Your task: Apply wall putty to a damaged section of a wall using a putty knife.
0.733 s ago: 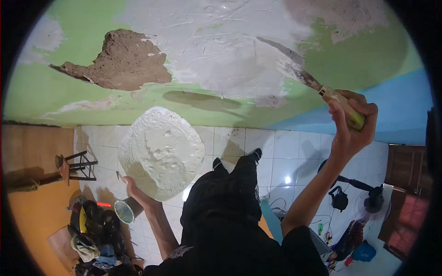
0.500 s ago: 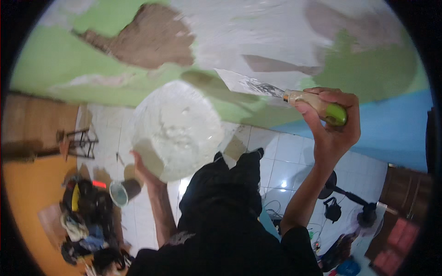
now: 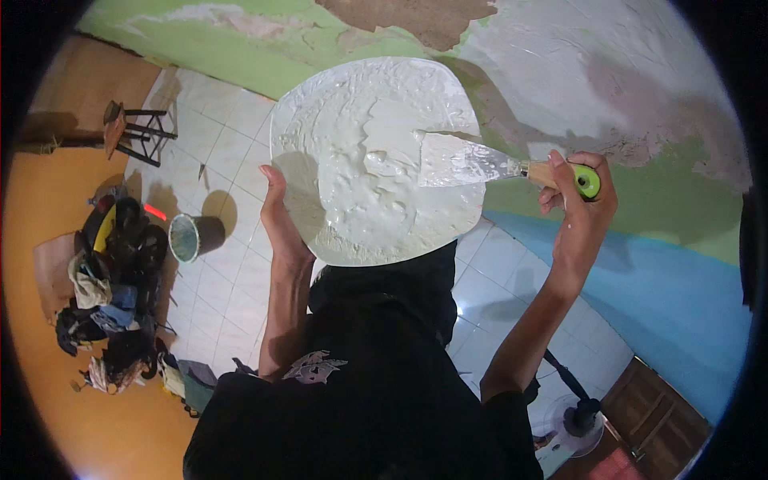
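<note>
My left hand holds up a round board covered in wet white plaster, gripping its left edge with the thumb on the rim. My right hand is closed on the green-ended wooden handle of a putty knife. The knife's blade, smeared white, lies flat on the plaster in the middle right of the board. Behind them is a green wall with a large fresh white plaster patch and a bare brown patch at the top.
Below lies a white tiled floor with a small bucket, a wooden stool and a heap of bags and clothes at the left. A standing fan and a blue lower wall band are at the right.
My right hand has brought the putty knife down from the wall onto the board. The board has come up closer and now fills the middle of the view.
</note>
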The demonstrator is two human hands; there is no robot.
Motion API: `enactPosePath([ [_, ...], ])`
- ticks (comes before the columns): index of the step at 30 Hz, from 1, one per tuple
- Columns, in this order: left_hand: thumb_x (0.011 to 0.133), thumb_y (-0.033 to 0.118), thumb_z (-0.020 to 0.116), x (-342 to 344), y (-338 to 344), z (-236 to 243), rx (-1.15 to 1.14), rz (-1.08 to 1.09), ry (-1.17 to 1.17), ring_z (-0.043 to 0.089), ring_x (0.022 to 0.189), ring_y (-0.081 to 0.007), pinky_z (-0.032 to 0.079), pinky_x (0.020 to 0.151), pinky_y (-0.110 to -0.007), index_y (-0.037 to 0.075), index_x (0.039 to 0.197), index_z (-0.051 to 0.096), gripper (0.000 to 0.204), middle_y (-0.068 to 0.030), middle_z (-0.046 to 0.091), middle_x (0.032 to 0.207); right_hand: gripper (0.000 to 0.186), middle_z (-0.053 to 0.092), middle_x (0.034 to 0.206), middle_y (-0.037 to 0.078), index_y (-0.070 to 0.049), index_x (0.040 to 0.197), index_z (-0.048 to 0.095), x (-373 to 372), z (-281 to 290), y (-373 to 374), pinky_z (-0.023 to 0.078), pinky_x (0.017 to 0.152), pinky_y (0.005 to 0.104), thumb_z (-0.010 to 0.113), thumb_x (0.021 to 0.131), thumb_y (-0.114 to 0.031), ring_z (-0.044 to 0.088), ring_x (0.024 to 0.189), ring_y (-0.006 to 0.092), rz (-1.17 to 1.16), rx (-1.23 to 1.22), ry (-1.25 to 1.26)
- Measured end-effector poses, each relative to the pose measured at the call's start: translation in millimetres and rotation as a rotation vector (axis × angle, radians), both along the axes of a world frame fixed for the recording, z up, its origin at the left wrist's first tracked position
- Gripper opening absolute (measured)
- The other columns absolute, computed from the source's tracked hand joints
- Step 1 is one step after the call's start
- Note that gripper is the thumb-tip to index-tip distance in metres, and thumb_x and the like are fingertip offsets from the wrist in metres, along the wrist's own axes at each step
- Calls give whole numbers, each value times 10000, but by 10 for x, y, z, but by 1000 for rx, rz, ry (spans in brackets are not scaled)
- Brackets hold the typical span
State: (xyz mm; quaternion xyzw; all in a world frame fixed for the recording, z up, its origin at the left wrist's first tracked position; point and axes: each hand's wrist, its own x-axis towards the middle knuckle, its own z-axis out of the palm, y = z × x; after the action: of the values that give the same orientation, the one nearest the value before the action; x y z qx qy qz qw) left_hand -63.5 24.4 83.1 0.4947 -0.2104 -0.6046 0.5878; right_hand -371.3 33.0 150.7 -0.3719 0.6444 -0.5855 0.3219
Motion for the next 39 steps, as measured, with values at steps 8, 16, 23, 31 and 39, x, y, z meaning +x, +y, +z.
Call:
enactPosePath([
  [8,1003,660,401,-11,48,108,32,-101,-43,576,1169,-250,477,990,-393,-32,1412,447,805,-150,569,1283,258,630,725,93,-17,903,558,258,-223,74,479,459,277,795,860,-108,606,523,151,67,-5,-187],
  [16,994,673,406,-18,83,143,26,-160,-22,584,1177,-275,483,990,-405,-48,1419,435,837,-176,563,1309,229,584,708,54,-29,906,556,-36,-24,67,398,489,259,768,869,-106,541,551,122,-38,-84,15],
  [23,1004,661,388,-146,71,312,70,-311,69,591,1193,-265,487,998,-403,-63,1410,436,831,-185,571,1315,214,596,716,59,-23,913,559,170,89,-51,410,500,261,758,880,-92,548,563,115,155,-4,42],
  [31,1032,619,332,-253,65,257,-16,-378,184,571,1243,-293,470,1045,-420,-59,1447,393,797,-198,542,1369,219,601,703,84,-8,898,562,327,46,17,416,492,257,745,898,-127,559,549,123,150,-9,-93],
  [39,1051,588,296,-298,40,256,-10,-408,194,525,1308,-315,441,1083,-431,-51,1493,332,778,-216,488,1438,209,609,707,89,-11,858,584,173,-68,153,429,489,258,753,885,-131,563,531,137,0,54,-265],
])
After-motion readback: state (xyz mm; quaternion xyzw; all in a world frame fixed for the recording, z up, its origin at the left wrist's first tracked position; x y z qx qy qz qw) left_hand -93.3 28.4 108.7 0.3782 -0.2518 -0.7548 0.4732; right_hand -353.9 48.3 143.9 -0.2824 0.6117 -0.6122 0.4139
